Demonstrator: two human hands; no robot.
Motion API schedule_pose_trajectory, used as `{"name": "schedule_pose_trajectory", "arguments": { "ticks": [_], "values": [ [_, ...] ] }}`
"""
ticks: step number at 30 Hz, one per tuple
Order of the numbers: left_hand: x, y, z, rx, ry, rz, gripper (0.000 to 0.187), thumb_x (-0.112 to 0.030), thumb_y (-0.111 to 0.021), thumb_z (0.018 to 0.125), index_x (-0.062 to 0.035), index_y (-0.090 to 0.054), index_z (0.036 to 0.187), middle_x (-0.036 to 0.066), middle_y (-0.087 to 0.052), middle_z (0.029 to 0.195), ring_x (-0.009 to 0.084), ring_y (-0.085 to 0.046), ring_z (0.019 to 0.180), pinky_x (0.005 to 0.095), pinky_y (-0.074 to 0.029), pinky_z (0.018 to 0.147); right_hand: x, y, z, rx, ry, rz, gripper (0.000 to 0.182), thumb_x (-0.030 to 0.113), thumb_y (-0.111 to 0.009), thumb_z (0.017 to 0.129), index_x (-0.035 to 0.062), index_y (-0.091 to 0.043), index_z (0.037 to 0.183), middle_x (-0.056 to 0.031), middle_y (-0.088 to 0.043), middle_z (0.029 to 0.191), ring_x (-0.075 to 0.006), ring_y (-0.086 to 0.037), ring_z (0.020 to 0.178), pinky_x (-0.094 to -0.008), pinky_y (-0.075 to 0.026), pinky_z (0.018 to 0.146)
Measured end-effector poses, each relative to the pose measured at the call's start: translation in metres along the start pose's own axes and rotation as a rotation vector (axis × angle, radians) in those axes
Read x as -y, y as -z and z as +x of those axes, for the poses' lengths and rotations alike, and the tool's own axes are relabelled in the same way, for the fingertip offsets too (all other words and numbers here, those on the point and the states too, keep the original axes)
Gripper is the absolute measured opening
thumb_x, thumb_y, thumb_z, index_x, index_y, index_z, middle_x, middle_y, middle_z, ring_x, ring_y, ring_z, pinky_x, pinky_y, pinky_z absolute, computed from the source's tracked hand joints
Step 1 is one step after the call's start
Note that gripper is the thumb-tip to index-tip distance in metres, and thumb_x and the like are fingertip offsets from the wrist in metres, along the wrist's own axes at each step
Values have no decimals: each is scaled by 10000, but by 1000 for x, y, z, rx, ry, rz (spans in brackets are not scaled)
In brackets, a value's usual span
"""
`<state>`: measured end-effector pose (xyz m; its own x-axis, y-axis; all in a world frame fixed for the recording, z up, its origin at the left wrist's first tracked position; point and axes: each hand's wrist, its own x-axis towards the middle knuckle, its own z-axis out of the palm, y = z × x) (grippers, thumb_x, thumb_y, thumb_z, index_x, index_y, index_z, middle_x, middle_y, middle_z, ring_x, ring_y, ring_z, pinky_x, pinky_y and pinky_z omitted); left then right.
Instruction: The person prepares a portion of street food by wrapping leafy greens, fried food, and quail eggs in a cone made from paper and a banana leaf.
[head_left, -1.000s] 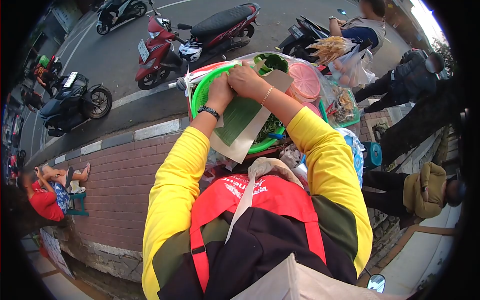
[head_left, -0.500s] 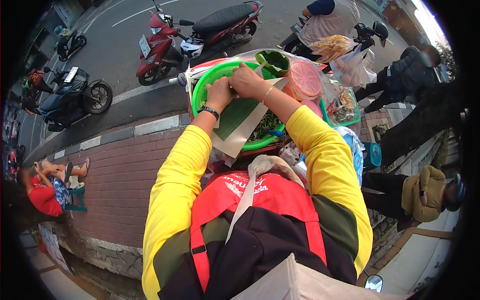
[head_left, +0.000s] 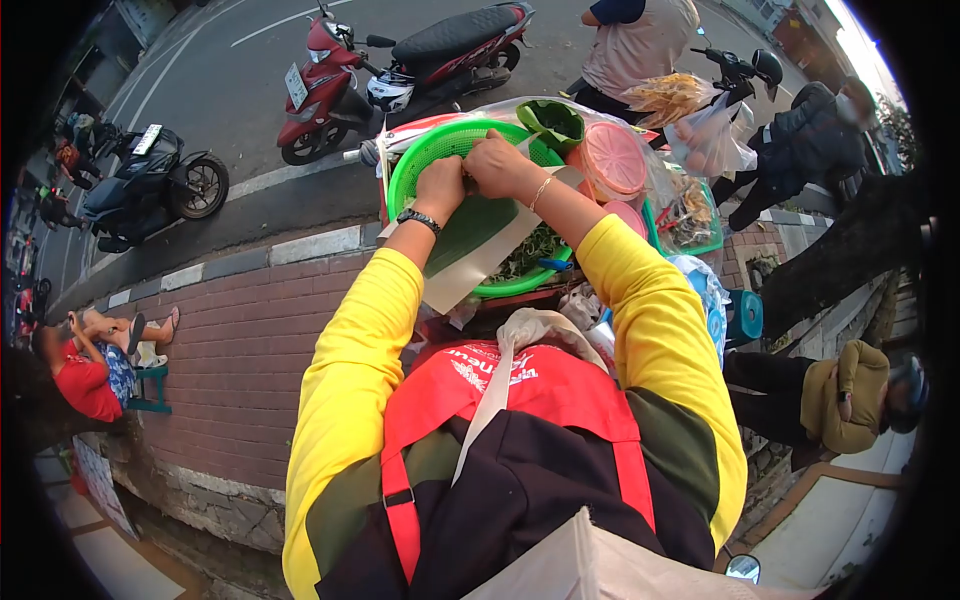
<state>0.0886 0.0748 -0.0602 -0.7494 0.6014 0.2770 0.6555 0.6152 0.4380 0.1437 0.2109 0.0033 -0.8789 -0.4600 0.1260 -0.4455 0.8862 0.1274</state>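
Over a green plastic basket (head_left: pixel 404 178), my left hand (head_left: pixel 440 188) and my right hand (head_left: pixel 496 168) are closed and meet at the fingertips. A small dark bit shows between them, too hidden to name. Below my hands, a piece of banana leaf (head_left: pixel 472 236) lies on a sheet of pale brown paper (head_left: pixel 452 290), both tilted across the basket. Shredded greens (head_left: pixel 540 243) fill the basket's right side, where a blue handle (head_left: pixel 553 265) sticks out.
A folded leaf holder (head_left: pixel 552 122) and a tub with a pink lid (head_left: pixel 613 158) stand beyond the basket. Farther right are a tray of bagged food (head_left: pixel 690 210) and hanging plastic bags (head_left: pixel 708 145). A red motorbike (head_left: pixel 335 95) is parked ahead; several people are around.
My hands stay together over the basket and have shifted only slightly. The leaf and paper beneath them now curve more. The view has moved a little.
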Motion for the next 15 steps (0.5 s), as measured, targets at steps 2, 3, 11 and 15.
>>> {"name": "schedule_pose_trajectory", "arguments": {
  "ticks": [2,3,11,15],
  "values": [
    [2,-3,1,-37,-54,-22,123,-154,-683,734,-62,-629,797,192,-647,767,362,-641,755,448,-510,660,0,4,0,7,2,-24,191,270,-736,635,99,-658,664,-78,-635,687,-259,-599,793,-404,-410,778],
    [4,-7,3,-37,-57,-21,123,-154,-683,734,-62,-629,797,192,-647,767,362,-641,755,448,-510,660,0,6,-1,5,-1,-25,191,270,-736,635,99,-658,664,-78,-635,687,-259,-599,793,-404,-410,778],
    [12,-11,5,-36,-160,-68,112,-153,-643,759,-99,-638,856,149,-646,803,359,-636,740,459,-508,665,-1,-1,-2,-23,-2,-1,173,232,-738,605,94,-663,678,-76,-637,695,-258,-604,799,-399,-414,786],
    [-8,12,-11,-30,-184,29,135,-185,-640,760,-109,-626,870,96,-618,833,327,-634,747,448,-502,662,1,-3,-3,-26,-24,-28,152,213,-714,599,93,-663,675,-80,-638,697,-259,-603,799,-398,-415,790]
  ]
}}
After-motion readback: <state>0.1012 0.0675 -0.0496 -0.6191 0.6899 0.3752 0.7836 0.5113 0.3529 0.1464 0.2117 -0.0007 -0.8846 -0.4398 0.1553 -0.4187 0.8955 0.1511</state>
